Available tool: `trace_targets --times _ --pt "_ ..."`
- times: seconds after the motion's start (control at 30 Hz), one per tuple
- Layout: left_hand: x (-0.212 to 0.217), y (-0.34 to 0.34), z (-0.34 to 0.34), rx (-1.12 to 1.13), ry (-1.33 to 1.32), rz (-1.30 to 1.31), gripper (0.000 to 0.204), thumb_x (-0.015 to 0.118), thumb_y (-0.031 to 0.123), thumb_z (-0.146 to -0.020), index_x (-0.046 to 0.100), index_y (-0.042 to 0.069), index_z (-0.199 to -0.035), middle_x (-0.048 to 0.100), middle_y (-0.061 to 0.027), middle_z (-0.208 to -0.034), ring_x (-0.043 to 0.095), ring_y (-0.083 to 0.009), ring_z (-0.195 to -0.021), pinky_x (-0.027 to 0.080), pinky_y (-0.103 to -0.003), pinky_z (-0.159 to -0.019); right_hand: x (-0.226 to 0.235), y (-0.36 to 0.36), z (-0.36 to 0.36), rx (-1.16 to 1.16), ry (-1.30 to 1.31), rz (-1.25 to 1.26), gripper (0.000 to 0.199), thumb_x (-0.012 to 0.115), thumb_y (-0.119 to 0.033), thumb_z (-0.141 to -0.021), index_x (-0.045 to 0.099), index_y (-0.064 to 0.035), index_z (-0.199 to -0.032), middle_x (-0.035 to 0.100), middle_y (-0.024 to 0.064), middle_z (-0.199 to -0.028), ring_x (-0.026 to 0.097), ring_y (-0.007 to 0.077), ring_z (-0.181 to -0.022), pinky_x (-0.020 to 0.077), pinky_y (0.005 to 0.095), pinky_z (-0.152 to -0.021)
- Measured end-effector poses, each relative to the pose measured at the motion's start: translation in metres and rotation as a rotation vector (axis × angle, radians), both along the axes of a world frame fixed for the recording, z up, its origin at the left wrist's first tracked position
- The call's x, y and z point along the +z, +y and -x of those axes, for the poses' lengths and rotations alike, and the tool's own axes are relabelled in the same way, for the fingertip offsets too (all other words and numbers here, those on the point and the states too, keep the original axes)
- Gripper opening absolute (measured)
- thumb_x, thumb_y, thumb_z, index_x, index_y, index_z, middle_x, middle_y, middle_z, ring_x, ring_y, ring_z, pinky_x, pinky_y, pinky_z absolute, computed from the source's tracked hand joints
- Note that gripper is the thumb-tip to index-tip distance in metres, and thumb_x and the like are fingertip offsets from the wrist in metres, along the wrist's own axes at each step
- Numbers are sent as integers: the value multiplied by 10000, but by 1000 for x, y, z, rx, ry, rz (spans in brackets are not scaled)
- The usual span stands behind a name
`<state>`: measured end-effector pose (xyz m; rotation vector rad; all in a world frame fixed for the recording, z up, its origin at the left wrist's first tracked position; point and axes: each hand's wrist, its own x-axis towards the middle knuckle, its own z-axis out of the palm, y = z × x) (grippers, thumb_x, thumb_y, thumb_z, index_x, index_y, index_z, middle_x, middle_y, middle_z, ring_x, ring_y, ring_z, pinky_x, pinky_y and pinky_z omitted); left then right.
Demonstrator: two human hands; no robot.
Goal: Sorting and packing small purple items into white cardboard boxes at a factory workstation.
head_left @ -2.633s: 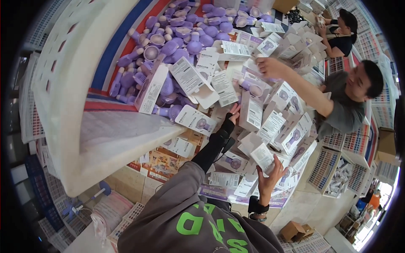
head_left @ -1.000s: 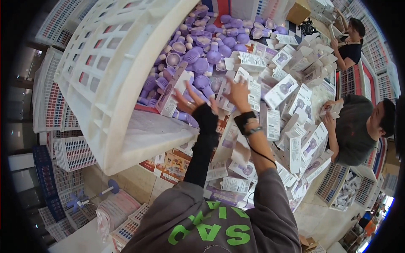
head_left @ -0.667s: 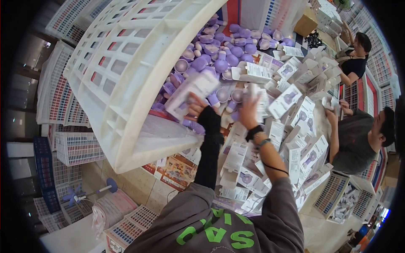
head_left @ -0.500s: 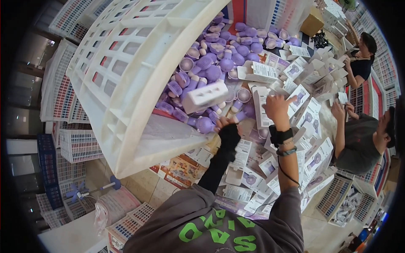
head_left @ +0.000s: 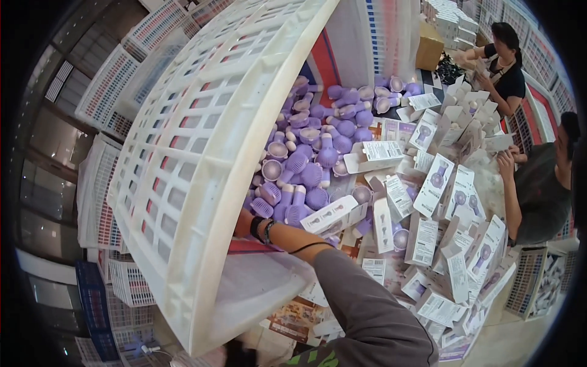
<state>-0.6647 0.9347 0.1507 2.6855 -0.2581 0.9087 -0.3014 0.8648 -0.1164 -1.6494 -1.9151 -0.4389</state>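
Observation:
My right arm stretches left across the pile, and my right hand [head_left: 244, 224] reaches in behind the rim of a tipped white plastic crate [head_left: 211, 226]. The rim hides its fingers, so any grip cannot be made out. Beside the wrist lie several purple handheld fans [head_left: 312, 175], heaped from the crate's mouth onto the table. A closed white box [head_left: 330, 213] rests on the fans above my right forearm. Only a blurred black sleeve [head_left: 239, 353] of my left arm shows at the lower edge; the left hand is out of sight.
Many white fan boxes [head_left: 435, 177], some with raised flaps, cover the table's right side. Two co-workers sit beyond them, a hand [head_left: 506, 164] of the nearer one by a box. A brown carton [head_left: 430, 46] stands at the back; stacked crates [head_left: 113, 85] line the left.
My right hand has swung left from the boxes to the crate. My left hand has dropped down out of view. The white box that was in mid-air now lies on the fans.

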Motion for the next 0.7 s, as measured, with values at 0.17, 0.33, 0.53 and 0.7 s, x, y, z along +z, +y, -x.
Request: trace_targets --times 0.17,0.33,0.53,0.7 --pt "81 -175 -179 381 -547 -61 457 464 319 -939 420 -11 -1252 433 -193 -1324 428 -260 -1217 356 -398 -1009 -55 -41 -90 -242 232 398 866 656 -594 -550 496 -122 -1258 527 73 -1164 558 309 -1015 357 705 -801" --pt "143 -139 -219 143 164 -81 893 281 738 -815 527 -50 -1156 488 -291 -1225 428 -447 -1193 243 -542 -1051 -20 -128 -148 -276 -180 547 342 559 -468 -757 687 -255 -992 634 11 -1015 602 213 -906 414 463 -746" --pt "98 -98 -220 127 -196 -194 260 690 146 -763 573 82 -986 589 -180 -1078 579 -370 -1033 413 -496 -959 4 -219 -199 -350 -225 840 407 554 -405 -770 600 -230 -1135 580 1 -1127 515 237 -1075 357 543 -908" --pt "79 -100 -249 -18 -357 -170 575 374 603 -871 525 56 -965 555 -205 -1027 531 -366 -1056 409 -490 -941 43 -218 -197 -419 -269 642 296 592 -293 -757 657 -105 -976 632 57 -945 590 233 -895 427 472 -731"
